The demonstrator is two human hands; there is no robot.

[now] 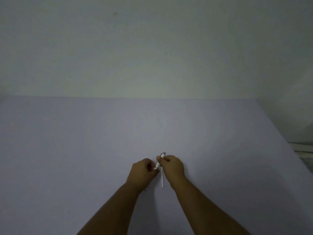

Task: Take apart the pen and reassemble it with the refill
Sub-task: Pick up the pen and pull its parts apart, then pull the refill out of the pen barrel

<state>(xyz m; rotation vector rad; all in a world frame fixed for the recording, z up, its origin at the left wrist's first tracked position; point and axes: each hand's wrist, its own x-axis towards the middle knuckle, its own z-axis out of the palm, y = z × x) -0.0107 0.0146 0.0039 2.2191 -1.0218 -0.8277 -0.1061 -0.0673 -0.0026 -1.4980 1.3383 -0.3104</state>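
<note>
A white pen barrel (160, 160) with a grey end cap is tilted between both hands, above the lavender table (84, 150). My right hand (174, 168) grips its upper part, the grey end poking out past the fingers. My left hand (144, 170) pinches the barrel's lower end, where a small white piece shows. A thin white refill (162, 179) lies or hangs just below the hands, pointing toward me; I cannot tell whether a hand holds it.
The table runs back to a pale wall (152, 48). Its right edge slants down at the far right, with some pale objects (303, 150) beyond it.
</note>
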